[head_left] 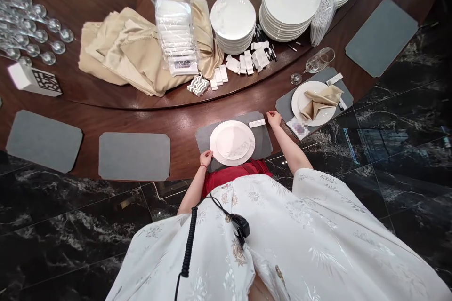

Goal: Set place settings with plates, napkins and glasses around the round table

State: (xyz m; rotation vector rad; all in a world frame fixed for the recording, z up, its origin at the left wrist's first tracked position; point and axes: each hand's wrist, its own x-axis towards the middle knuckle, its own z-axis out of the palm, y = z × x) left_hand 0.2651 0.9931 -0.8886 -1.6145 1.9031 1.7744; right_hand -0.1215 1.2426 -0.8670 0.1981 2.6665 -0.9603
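White patterned robe [247, 230] nearest; black marble floor [399, 183] below wooden table [169, 117]. Hands apart: left hand [206, 158] on plate [232, 148] rim, right hand [274, 118] at grey mat [263, 141] corner.

The person wears a long white garment [310, 225] with a pale woven pattern of flowers and leaves, and under it is a red cloth [233, 176]. A black coiled cable [189, 244] hangs on the front from a small black device [242, 225]. Around the wrist of the left hand [206, 157] there is a thin red bracelet [203, 166].
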